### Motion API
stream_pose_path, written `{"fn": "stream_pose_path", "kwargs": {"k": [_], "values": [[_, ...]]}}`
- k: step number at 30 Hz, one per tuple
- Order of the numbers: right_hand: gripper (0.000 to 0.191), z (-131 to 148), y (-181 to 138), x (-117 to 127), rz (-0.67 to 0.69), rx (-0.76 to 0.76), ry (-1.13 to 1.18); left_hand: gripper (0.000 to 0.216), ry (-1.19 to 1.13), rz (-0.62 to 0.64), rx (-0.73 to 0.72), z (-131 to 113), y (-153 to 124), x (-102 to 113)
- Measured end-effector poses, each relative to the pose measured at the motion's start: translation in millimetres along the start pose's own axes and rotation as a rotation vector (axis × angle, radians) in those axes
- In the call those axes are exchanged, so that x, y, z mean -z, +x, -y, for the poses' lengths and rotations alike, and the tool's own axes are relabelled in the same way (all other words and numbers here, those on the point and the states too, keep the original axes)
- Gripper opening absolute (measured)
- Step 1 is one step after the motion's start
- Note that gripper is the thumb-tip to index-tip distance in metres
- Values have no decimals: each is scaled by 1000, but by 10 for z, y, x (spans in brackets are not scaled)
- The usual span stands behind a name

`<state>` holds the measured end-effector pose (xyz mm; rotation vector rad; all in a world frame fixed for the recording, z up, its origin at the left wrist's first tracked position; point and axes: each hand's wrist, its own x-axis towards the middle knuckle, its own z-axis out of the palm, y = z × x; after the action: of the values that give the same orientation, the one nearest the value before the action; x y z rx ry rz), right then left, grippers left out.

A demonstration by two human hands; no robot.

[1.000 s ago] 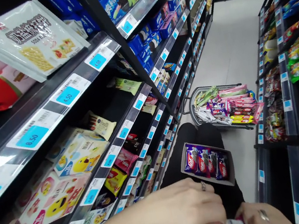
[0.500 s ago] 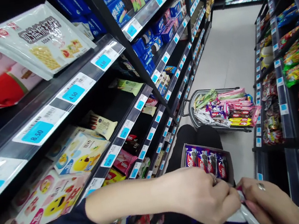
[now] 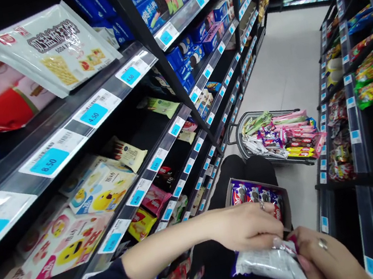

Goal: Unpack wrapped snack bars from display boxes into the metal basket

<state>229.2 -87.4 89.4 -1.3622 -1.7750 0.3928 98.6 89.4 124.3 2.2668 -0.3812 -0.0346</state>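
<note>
- Well, tall shelving (image 3: 142,133) runs along one side of the aisle, stocked with biscuits behind blue price labels (image 3: 93,114); a snack rack (image 3: 362,204) faces it.
- Between them, on the floor, a dark-rimmed basket (image 3: 241,142) sits just beyond the person's knees (image 3: 263,167), heaped with small wrapped snacks (image 3: 276,135).
- Resting on the thighs is an open box (image 3: 285,206), purple packets (image 3: 249,191) lined up inside.
- Nearer the body, the left hand (image 3: 250,227) has its fingers curled and pinched on the gathered end of a silver packet (image 3: 266,265).
- Close beside it, the right hand (image 3: 325,252) pinches that same end.
- That silver packet hangs over the lap; I can't quite make out whether its end is torn.
- Each hand wears a ring (image 3: 322,244).
</note>
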Motion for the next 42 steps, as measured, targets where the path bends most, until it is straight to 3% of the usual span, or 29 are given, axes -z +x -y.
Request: {"fn": "stream_pose_path", "kwargs": {"k": [3,6,9,12,18,21,24,26,29,34,38,42], "values": [[22,23,1,4,-5,-122,115,24,-230,-67,74,43,-58,-122],[22,49,31,25,-2,-297,310,25,-307,-210,108,-10,-105,-220],[28,103,63,-1,-94,-324,484,29,-379,-294,148,-108,-121,-271],[32,162,72,-62,-136,-344,581,37,-459,-281,250,-177,-129,-293],[35,168,46,-50,-151,-375,470,44,-738,-284,441,-260,-196,-364],[35,106,62,62,-45,-345,384,43,-928,-233,500,-334,-218,-368],[34,21,81,159,95,-357,312,32,-866,-294,566,-411,-207,-323],[33,-28,72,171,101,-445,265,26,-704,-373,609,-445,-193,-283],[34,-64,28,105,25,-555,221,27,-493,-430,644,-461,-182,-243],[33,-29,-2,-70,-138,-706,297,27,-348,-547,684,-436,-167,-272],[25,-91,19,-172,-293,-804,510,25,-360,-566,785,-381,-138,-339],[25,-212,-21,-236,-187,-774,651,27,-601,-556,806,-278,-166,-395]]}}
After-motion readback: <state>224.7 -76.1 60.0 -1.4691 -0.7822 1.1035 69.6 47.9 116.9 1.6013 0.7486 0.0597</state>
